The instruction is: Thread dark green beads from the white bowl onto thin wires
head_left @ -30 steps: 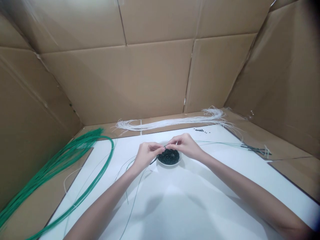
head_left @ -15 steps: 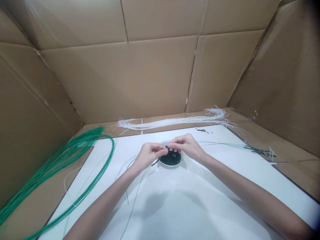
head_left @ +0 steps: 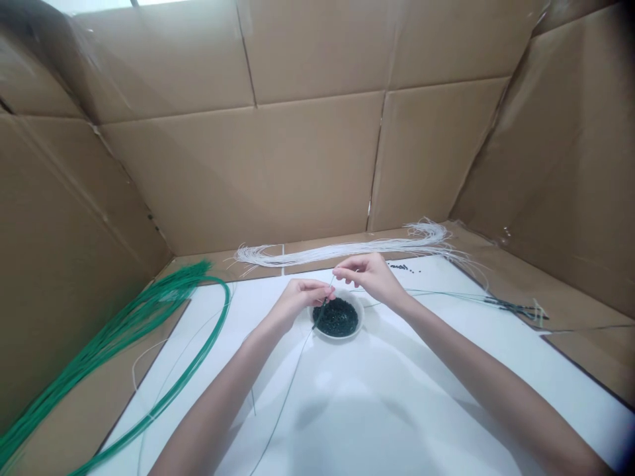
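Observation:
Just above a white bowl [head_left: 360, 328] of small black pieces that look like beads [head_left: 337, 317], my two hands work on one thin cord. My left hand [head_left: 300, 301] pinches the thin green cord [head_left: 288, 390], which carries a short dark section below the fingers and trails down toward the front edge. A little higher and to the right, my right hand [head_left: 364, 272] pinches the cord's upper end between thumb and fingertips. A short pale length stretches between the two hands. Exactly what sits inside each pinch is too small to make out.
Bundled green cords [head_left: 139, 330] curve along the left side. A bundle of white strands [head_left: 337, 250] lies along the back. Cords with dark beaded ends [head_left: 516, 307] lie at right, and loose black pieces [head_left: 404, 268] at the back. Cardboard walls [head_left: 307, 165] surround the white board [head_left: 421, 396].
My right hand has risen away from the bowl, and the gap between my hands has widened with cord stretched across it. More of the bowl shows. The view has tilted slightly upward.

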`<state>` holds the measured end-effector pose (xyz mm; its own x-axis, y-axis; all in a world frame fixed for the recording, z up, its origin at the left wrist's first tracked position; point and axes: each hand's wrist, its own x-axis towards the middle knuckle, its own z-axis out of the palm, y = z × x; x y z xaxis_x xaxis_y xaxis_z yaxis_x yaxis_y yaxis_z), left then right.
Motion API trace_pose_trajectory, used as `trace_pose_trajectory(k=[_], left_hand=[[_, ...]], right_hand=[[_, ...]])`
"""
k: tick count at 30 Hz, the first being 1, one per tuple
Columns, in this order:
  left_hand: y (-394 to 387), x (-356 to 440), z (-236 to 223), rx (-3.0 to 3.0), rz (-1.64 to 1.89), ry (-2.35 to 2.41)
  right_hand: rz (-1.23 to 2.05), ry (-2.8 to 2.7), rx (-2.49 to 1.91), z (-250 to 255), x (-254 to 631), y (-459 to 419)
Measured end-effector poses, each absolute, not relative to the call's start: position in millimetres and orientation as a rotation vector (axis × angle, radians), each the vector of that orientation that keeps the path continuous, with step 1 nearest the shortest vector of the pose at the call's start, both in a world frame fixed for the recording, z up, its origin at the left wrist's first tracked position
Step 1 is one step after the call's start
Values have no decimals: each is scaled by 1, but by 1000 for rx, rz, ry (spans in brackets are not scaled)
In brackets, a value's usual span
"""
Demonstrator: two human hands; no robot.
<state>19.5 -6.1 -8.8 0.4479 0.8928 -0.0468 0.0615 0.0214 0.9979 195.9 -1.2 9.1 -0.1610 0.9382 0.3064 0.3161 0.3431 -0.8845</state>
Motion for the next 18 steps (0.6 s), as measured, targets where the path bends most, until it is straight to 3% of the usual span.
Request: trace_pose_trajectory(k=[7, 18], left_hand=[[2, 25, -6, 1410, 886, 979], [-5, 30, -8, 1483, 806, 989]], right_hand=[[990, -1557, -1036, 5, 200, 1], [888, -1535, -1115, -4, 199, -9]])
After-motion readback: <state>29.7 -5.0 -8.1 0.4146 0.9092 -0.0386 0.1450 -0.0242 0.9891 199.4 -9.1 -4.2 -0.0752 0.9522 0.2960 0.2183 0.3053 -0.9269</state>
